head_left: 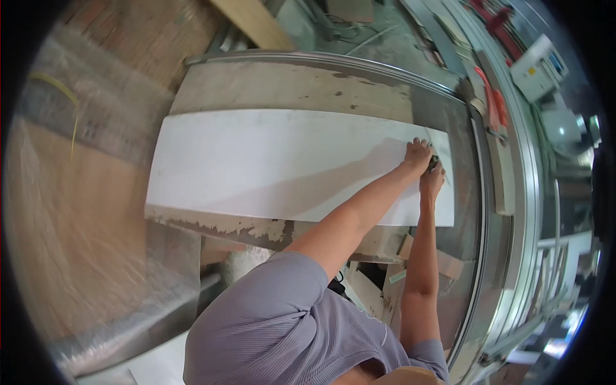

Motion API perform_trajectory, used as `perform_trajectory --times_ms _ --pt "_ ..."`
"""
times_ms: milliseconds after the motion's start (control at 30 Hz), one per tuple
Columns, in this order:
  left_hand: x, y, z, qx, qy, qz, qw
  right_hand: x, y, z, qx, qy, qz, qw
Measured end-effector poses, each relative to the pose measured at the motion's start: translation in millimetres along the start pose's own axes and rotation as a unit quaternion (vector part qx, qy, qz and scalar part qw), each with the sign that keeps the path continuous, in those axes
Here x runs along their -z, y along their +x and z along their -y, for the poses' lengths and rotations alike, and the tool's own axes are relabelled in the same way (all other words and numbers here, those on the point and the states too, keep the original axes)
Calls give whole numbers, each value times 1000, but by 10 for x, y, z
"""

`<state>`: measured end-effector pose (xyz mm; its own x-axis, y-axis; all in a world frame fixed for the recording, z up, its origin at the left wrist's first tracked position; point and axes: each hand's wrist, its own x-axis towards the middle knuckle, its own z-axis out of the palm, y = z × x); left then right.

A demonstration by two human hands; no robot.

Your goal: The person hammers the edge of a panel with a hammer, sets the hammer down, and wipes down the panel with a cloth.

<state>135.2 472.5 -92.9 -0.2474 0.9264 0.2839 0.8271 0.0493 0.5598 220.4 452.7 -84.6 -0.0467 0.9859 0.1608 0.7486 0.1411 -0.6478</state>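
A long white panel (269, 160) lies flat on a worn table top (256, 83). Both my arms reach across to its right end. My left hand (418, 154) rests there with bent fingers, closed against a small dark object (434, 162) that is mostly covered. Just below and to the right, my right hand (434, 179) is closed at the same dark object, its fingertips pointing up. What kind of thing it is cannot be made out. A thin line runs along the panel's surface close to the hands.
Metal rails (476, 167) border the table on the right. Sheets wrapped in clear plastic (70, 212) stand at left. Red-handled tools (494, 102) lie beyond the rail, near a white box (539, 67). Wood offcuts (448, 263) sit below the panel.
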Motion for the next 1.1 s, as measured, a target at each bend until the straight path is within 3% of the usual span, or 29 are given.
perform_trajectory --times_ms 67,233,433,500,533,600,633,667,700,733,800,867,900,933,967,1000,1100 --pt "132 -169 341 -29 86 -7 996 -253 -181 194 73 -144 10 987" --pt "1043 -430 1374 26 130 -56 990 -907 -512 1139 203 -167 68 962" --pt "2380 -1258 3249 118 172 -220 953 -2196 -1486 2495 382 -170 125 900" --pt "3047 -1806 3874 189 225 -214 932 -2674 -2022 2971 446 -140 116 876" --pt "3175 -2122 4478 210 219 -309 901 -2844 -2320 3195 478 -101 108 866" --pt "4049 -2837 5011 383 313 -207 844 -2891 -2907 3649 500 -52 171 848" --pt "4511 -3196 4838 442 266 -249 820 -2836 -3172 3841 503 -22 208 838" --pt "4884 -3530 4674 427 293 -208 830 -2786 -3391 3981 505 10 244 828" --pt "4968 -3797 4895 389 326 -292 810 -2788 -3541 4062 505 18 246 827" --pt "5111 -3859 4817 393 333 -291 806 -2797 -3709 4121 507 76 279 812" --pt "5342 -3725 4410 307 216 -362 853 -2749 -3988 4249 511 137 317 787" --pt "5284 -3347 4218 256 206 -393 859 -2637 -4072 4367 390 294 379 786" --pt "5231 -3123 4092 255 135 -375 881 -2646 -4053 4381 397 289 381 783" --pt "5014 -2891 4122 199 151 -399 882 -2659 -3995 4371 368 306 347 807" --pt "4858 -2669 4078 174 87 -361 912 -2670 -3917 4332 336 320 312 829" --pt "4704 -2471 3913 164 13 -346 924 -2667 -3774 4247 347 357 298 815" --pt "4077 -1987 3942 62 2 -320 945 -2706 -3339 3947 335 271 232 872"
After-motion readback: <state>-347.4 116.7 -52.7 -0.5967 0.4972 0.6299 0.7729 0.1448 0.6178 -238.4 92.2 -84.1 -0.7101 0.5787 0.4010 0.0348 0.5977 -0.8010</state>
